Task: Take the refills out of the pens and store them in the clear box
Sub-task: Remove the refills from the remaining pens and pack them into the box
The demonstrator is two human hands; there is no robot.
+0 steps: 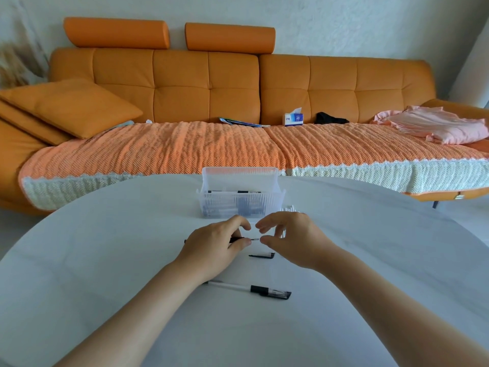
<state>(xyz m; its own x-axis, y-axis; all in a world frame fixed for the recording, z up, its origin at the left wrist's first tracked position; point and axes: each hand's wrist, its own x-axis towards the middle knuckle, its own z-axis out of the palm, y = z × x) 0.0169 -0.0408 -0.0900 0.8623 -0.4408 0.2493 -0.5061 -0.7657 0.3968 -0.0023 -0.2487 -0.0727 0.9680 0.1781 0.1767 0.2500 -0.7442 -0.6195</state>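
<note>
Our left hand (211, 246) pinches a pen (235, 239) above the bench (105, 260) while our right hand (288, 238) nips its pale tip — a loose grip could drop the refill short of the clear box (240, 205) just beyond — likely rolling away

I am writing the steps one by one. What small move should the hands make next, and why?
Probably the right hand should pull the thin refill tip straight out to the right, while the left hand holds the black pen barrel. The tip already sticks out between both thumbs, and the clear ribbed plastic box waits just behind.
</note>
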